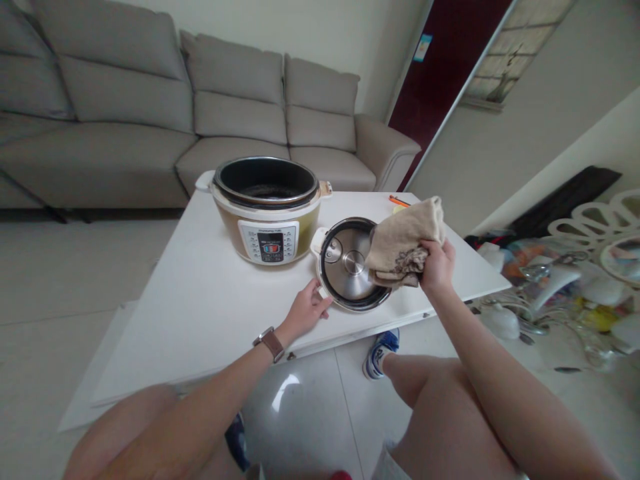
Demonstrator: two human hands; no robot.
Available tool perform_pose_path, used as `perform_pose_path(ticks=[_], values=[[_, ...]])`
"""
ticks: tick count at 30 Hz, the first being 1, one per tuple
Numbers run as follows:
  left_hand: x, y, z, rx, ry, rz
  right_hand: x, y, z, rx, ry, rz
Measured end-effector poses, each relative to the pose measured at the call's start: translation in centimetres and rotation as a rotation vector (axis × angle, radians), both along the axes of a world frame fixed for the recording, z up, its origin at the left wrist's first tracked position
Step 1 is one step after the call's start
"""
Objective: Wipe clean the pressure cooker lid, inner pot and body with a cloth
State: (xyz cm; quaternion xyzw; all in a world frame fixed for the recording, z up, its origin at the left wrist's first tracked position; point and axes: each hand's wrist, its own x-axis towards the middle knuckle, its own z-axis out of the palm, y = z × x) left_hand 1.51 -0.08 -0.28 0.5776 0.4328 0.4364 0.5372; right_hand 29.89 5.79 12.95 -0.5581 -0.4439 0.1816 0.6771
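Observation:
A pressure cooker lid (345, 280) lies on the white table with its metal inner side up and a black seal ring around it. My left hand (306, 310) grips the lid's near-left rim, fingers at the edge. In my right hand (438, 268) is a folded beige cloth (406, 237), held over the lid's right part, which it hides. Whether the cloth touches the metal I cannot tell. Left of the lid stands the electric pressure cooker (230, 233), uncovered, with a dark inner pot (267, 180) and a control panel facing me.
The white table (200, 313) ends just in front of my knees. An orange-handled tool (399, 201) and something yellow lie behind the cloth. A grey sofa (240, 100) stands beyond the table. Lamp parts and bags (555, 280) crowd the floor at right.

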Motion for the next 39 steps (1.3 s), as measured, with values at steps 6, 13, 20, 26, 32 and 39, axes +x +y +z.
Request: perform_pose_path(ticks=[6,13,20,26,32,39], values=[[0.0,-0.1,0.3,0.006,0.001,-0.006,-1.4,0.1,-1.2,-0.045,-0.544,0.044],[-0.1,-0.2,0.5,0.003,0.011,-0.013,-5.8,1.2,-6.4,-0.261,-0.895,0.340],[0.0,0.2,-0.2,-0.010,-0.043,-0.021,-8.7,-0.8,-5.3,-0.313,-1.141,0.674],[0.1,0.6,-0.9,-0.032,-0.085,-0.015,-6.7,-0.1,-3.9,-0.389,-1.024,0.858],[0.0,0.7,-1.0,-0.041,-0.099,-0.002,-4.3,1.2,-3.6,-0.315,-0.264,0.538],[0.6,0.0,0.0,-0.146,-0.188,-0.010,-3.5,0.5,-2.4,-0.238,-0.154,0.366]])
